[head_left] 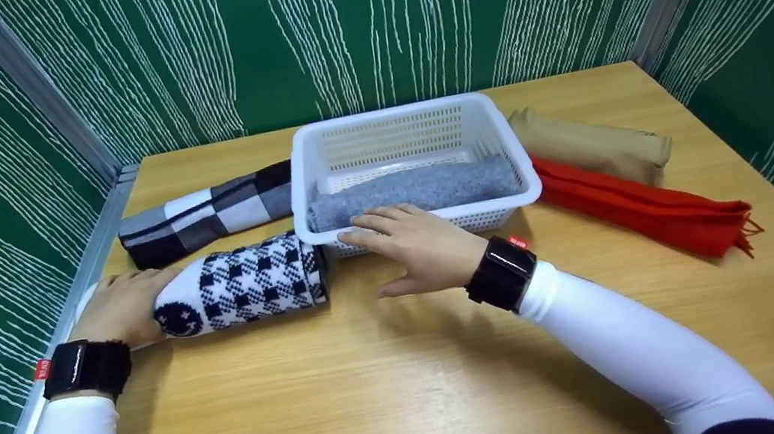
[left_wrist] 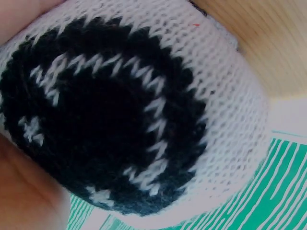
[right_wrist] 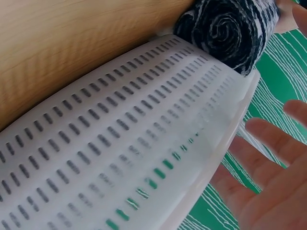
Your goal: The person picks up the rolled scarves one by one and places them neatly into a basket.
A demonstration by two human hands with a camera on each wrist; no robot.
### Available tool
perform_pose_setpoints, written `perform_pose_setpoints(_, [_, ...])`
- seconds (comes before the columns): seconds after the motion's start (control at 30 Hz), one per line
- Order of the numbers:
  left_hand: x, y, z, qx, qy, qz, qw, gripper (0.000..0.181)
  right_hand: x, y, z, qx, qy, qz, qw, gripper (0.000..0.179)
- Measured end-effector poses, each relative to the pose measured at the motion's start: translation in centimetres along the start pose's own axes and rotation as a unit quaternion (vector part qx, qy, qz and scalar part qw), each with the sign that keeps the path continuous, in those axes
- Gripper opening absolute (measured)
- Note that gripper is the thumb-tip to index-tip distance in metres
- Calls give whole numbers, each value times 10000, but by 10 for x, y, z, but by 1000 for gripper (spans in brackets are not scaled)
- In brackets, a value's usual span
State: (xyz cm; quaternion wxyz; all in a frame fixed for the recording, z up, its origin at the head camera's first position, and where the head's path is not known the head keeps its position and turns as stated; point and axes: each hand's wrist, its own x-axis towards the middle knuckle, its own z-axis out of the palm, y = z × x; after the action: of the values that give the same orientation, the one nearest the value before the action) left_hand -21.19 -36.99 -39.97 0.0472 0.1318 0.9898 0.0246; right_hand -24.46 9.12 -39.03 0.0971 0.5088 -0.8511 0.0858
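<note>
My left hand (head_left: 119, 307) grips the left end of a rolled black-and-white knitted scarf (head_left: 256, 281), which lies at the front left of the basket. The left wrist view shows its black round patch (left_wrist: 103, 120) close up, with parts of the hand on two sides. At the front rim of the white plastic basket (head_left: 406, 112) is my right hand (head_left: 429, 249), fingers spread and nothing held. In the right wrist view the scarf's spiral end (right_wrist: 223, 31) sits against the basket's corner. Inside the basket, along its front side, lies a rolled grey scarf (head_left: 421, 189).
A checked black, grey and white scarf roll (head_left: 205, 214) lies left of the basket. To its right are a tan roll (head_left: 592, 143) and a red fringed scarf (head_left: 643, 207). Green walls with white lines surround the wooden table (head_left: 399, 412) at the back and sides.
</note>
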Motion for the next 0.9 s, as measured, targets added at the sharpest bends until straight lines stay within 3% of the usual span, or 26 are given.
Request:
perform_pose_setpoints(0.37, [0,0,0,180,166,218,9995,80,21,-16,-1,44,88,-202,9997,93])
perform_pose_setpoints(0.9, [3,-7,4,-11,132,280,9995,79,44,-30,9,113,53,-287,9995,93])
